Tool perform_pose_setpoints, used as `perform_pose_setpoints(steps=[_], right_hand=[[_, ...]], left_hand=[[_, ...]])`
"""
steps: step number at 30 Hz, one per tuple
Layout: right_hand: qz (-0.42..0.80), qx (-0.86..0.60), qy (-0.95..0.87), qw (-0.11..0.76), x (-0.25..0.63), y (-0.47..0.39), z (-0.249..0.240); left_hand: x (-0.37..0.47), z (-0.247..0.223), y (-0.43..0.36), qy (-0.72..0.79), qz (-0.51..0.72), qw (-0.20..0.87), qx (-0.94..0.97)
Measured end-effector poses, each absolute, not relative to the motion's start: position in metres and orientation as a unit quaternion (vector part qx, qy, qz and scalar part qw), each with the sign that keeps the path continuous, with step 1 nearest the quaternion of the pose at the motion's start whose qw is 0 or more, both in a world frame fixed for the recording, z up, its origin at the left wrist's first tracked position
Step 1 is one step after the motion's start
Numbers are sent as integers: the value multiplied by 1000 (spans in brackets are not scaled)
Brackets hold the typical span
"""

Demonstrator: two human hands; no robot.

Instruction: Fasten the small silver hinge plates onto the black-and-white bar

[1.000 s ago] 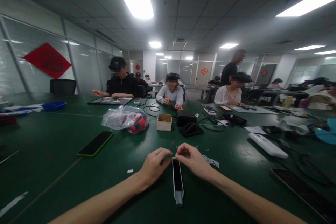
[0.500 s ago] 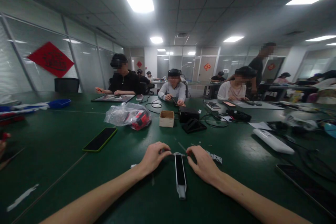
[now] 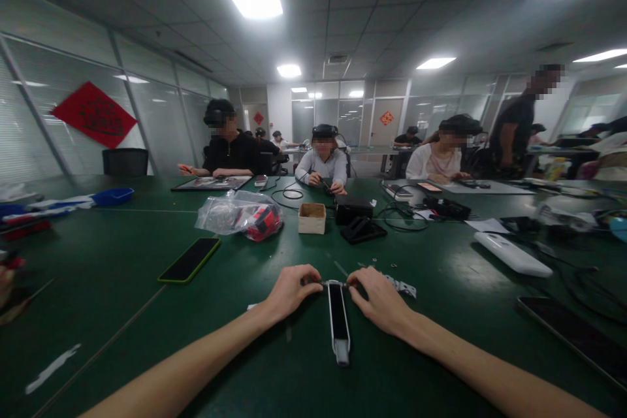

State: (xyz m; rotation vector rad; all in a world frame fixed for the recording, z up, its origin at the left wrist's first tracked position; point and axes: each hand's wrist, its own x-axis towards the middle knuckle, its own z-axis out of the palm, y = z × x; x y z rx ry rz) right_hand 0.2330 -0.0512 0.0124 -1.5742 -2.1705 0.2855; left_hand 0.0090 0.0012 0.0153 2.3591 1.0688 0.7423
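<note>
A long, narrow device [image 3: 337, 323] with a black face and pale grey-white edges lies on the green table, its far end between my two hands. My left hand [image 3: 294, 290] is closed in a pinch at the left of that end, and a thin metallic bit shows at its fingertips. On the right, my right hand [image 3: 379, 297] curls with thumb and fingers close together by the same end. What each pinch holds is too small to make out. Just behind my right hand lie silvery metal pieces [image 3: 404, 287], partly covered by it.
A green-edged phone [image 3: 190, 261] lies to the left, near a clear plastic bag [image 3: 223, 212] with red items. A small open box [image 3: 311, 219] and a black stand [image 3: 363, 232] are ahead. At right are a white case [image 3: 512, 255], a dark phone [image 3: 573, 333] and cables. Several people sit opposite.
My hands stay by the device's far end, with little visible movement. The view has shifted slightly. In the background, a standing person has moved to the right.
</note>
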Motion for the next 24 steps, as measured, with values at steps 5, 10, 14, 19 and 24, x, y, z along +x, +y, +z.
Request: perform_pose_setpoints(steps=[5,10,14,19,24], right_hand=[[100,-563,-789,224,231,-51,14],[86,-558,-792,231,229,-52,15],[79,-559,-792,233,228,-53,16],[94,-548,-794,244,229,-52,12],[102,-536,-797,259,232,-49,7]], left_hand=[[12,17,1,396,273,225,847],[14,18,1,398,267,232,846],[14,17,2,397,263,232,848],[14,13,5,398,276,227,845],[16,14,5,390,272,234,848]])
